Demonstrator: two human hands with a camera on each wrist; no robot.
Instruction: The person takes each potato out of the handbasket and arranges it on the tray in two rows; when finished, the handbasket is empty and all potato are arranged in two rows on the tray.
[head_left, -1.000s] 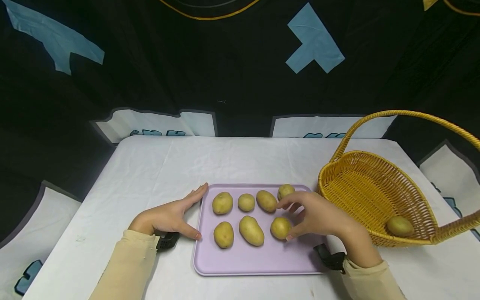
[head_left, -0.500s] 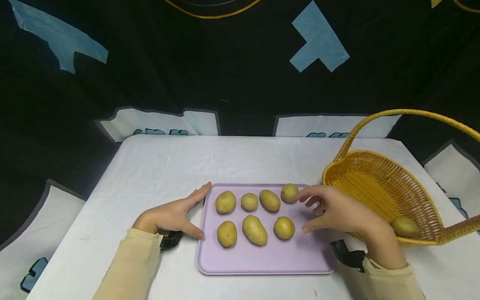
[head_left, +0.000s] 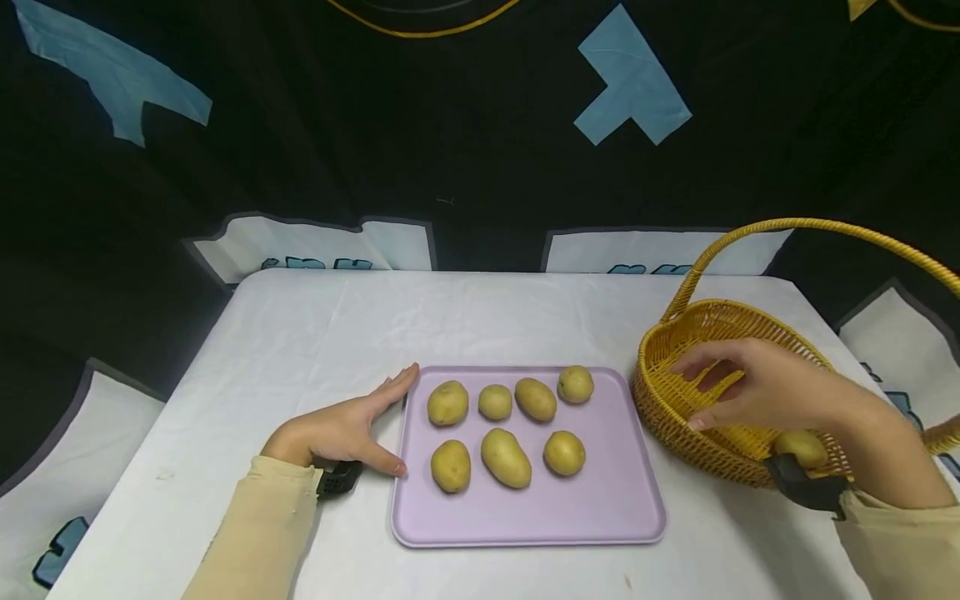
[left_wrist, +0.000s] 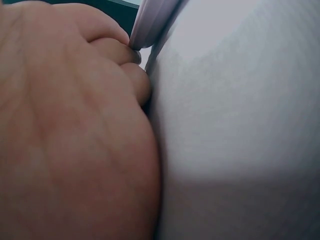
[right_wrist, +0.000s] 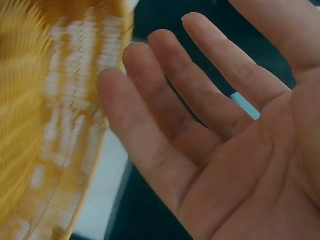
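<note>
A lilac tray (head_left: 525,521) carries several potatoes in two rows, among them a long potato (head_left: 506,457) and a round potato (head_left: 564,452). My left hand (head_left: 345,429) rests at the tray's left edge, thumb and fingers spread along the rim. In the left wrist view its palm lies beside the white tablecloth, near the lilac rim. Over the yellow wicker basket (head_left: 678,425) hovers my right hand (head_left: 772,387), its fingers loosely bent. The right wrist view shows a bare palm (right_wrist: 240,165) holding nothing. One potato (head_left: 801,448) lies in the basket, partly covered by the wrist strap.
The basket's tall arched handle (head_left: 795,223) rises above the right side of the table. White cloth (head_left: 465,321) covers the tabletop, and a black curtain (head_left: 360,133) with blue patches hangs behind it.
My right hand has moved right, from beside the potatoes on the tray to above the basket, carrying nothing. The left hand stays at the tray's edge. The potatoes keep their places.
</note>
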